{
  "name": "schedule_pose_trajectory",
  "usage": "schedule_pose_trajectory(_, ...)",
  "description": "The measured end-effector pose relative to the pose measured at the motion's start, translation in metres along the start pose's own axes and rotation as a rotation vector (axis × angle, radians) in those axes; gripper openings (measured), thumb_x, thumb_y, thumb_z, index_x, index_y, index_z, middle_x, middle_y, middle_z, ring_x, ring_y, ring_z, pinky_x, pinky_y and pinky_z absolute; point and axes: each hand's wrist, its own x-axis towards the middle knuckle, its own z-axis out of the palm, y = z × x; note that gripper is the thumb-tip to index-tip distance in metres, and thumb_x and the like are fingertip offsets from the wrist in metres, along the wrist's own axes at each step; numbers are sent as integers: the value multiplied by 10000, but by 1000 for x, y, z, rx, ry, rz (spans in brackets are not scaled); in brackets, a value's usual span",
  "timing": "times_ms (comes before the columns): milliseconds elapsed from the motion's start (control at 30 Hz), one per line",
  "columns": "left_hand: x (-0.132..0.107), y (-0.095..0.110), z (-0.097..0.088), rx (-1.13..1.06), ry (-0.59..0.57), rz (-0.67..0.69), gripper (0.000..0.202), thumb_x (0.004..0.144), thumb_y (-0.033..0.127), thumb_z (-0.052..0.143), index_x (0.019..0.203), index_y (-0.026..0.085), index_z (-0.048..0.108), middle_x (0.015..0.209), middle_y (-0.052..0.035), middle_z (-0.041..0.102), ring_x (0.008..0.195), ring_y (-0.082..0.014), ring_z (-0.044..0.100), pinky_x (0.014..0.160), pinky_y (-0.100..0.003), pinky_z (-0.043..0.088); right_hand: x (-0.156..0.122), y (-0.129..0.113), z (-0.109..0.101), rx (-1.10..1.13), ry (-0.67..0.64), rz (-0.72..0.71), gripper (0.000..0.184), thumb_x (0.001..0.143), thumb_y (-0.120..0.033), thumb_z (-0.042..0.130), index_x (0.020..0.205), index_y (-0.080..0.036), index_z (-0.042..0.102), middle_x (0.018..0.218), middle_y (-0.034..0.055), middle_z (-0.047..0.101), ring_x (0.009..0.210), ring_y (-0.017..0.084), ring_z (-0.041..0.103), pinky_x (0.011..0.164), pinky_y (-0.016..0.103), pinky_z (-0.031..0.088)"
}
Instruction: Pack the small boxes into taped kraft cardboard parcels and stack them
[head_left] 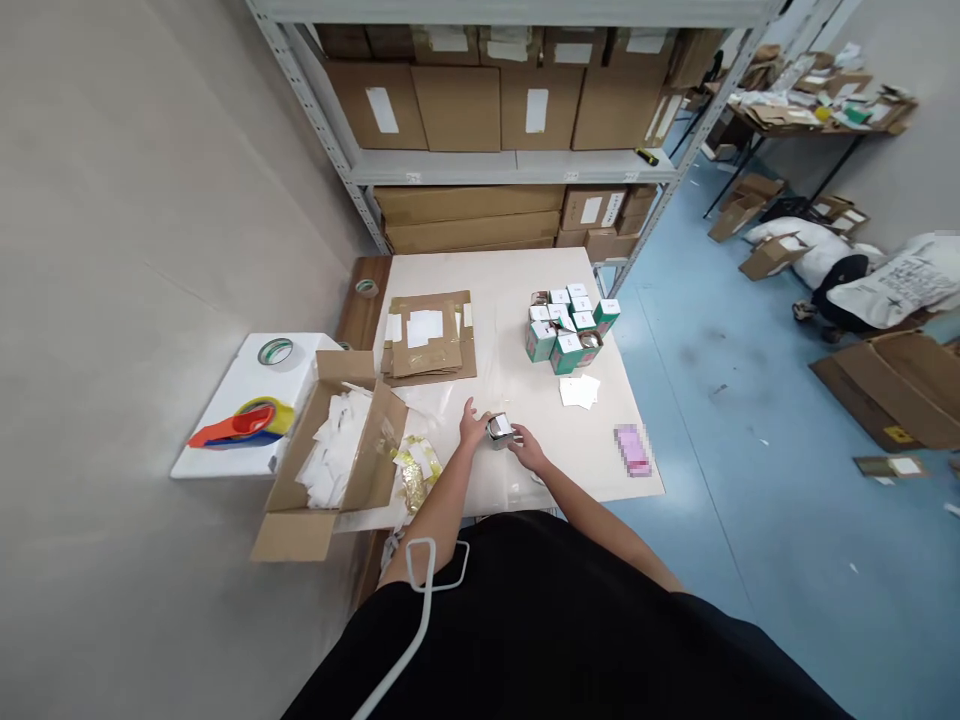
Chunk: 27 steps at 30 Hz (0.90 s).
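A small silvery object (499, 429) sits low over the white table (517, 275), held between both my hands. My left hand (472, 425) grips its left side with fingers curled around it. My right hand (527, 447) closes on its right side. What the object is exactly is too small to tell; it looks like a small jar or tin. Behind it stands a cluster of small green-and-white boxes (570, 322), with some white paper slips (580, 391) in front of them.
Flattened cardboard pieces (430, 338) lie at the table's back left. An open carton of white packets (337, 450) stands left, gold foil bits (415, 471) beside it. Tape rolls (274, 351) and a dispenser (244, 423) sit on a side shelf. A person (877, 285) crouches far right. Shelving holds cartons (457, 105).
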Motion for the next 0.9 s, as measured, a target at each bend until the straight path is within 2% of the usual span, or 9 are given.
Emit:
schedule_pose_trajectory(100, -5, -5, 5, -2, -35, 62, 604, 872, 295, 721, 1455, 259, 567, 1483, -105, 585, 1323, -256, 609, 1106, -385, 511, 1, -14, 1, -139, 94, 37, 451, 857, -303, 655, 1300, -238, 605, 1323, 89, 665, 1151, 236, 668, 1023, 383, 519)
schedule_pose_trajectory(167, -10, -11, 5, -30, -140, 104, 571, 847, 233, 716, 1409, 238, 617, 1586, -107, 484, 1373, -269, 571, 1157, -388, 479, 3, -24, 4, -214, 127, 70, 473, 891, -348, 659, 1341, -225, 574, 1340, 104, 667, 1169, 241, 667, 1019, 365, 508)
schedule_pose_trajectory(233, -14, -17, 1, -28, -284, 149, 694, 769, 169, 748, 1443, 224, 595, 1656, -110, 396, 1469, -300, 475, 1203, -399, 433, 6, -36, 8, -300, 147, 131, 545, 922, -405, 657, 1412, -209, 519, 1302, 124, 694, 1172, 265, 673, 1005, 374, 504)
schedule_pose_trajectory(300, -17, -22, -5, 32, -399, 206, 914, 664, 122, 795, 1528, 214, 509, 1693, -126, 335, 1560, -330, 332, 1254, -426, 358, 8, -45, 13, -373, 154, 183, 570, 954, -409, 625, 1457, -188, 477, 1247, 140, 724, 1167, 290, 679, 992, 389, 499)
schedule_pose_trajectory(400, -18, -26, -11, 142, -435, 244, 1066, 590, 118, 845, 1575, 207, 445, 1719, -151, 269, 1594, -358, 248, 1285, -465, 290, 7, -55, 17, -422, 158, 194, 518, 998, -367, 544, 1476, -186, 462, 1203, 141, 745, 1154, 298, 687, 977, 392, 493)
schedule_pose_trajectory(467, -17, -28, -12, 162, -442, 260, 1005, 629, 148, 840, 1558, 243, 471, 1713, -124, 294, 1595, -350, 251, 1273, -474, 312, 5, -57, 18, -446, 156, 143, 510, 979, -389, 577, 1451, -215, 491, 1264, 130, 723, 1160, 291, 682, 968, 376, 494)
schedule_pose_trajectory(600, -19, -33, -7, 109, -437, 306, 909, 677, 171, 810, 1526, 289, 508, 1637, -80, 443, 1588, -303, 284, 1266, -447, 314, 0, -58, 18, -486, 170, 80, 540, 912, -377, 678, 1414, -266, 515, 1351, 101, 680, 1150, 269, 678, 953, 351, 498)
schedule_pose_trajectory(767, -22, -38, -2, 32, -391, 196, 1047, 644, 274, 878, 1576, 256, 400, 1573, -117, 516, 1416, -320, 523, 1184, -461, 409, 2, -56, 5, -537, 174, 94, 450, 1002, -327, 545, 1439, -227, 502, 1149, 121, 764, 1082, 284, 704, 944, 358, 491)
schedule_pose_trajectory(900, -21, -36, -2, 64, -429, 146, 1011, 623, 294, 900, 1516, 195, 437, 1474, -152, 588, 1312, -343, 593, 1128, -477, 452, 4, -46, -9, -421, 161, 142, 429, 1027, -301, 468, 1447, -216, 489, 1066, 80, 771, 997, 245, 721, 899, 327, 508)
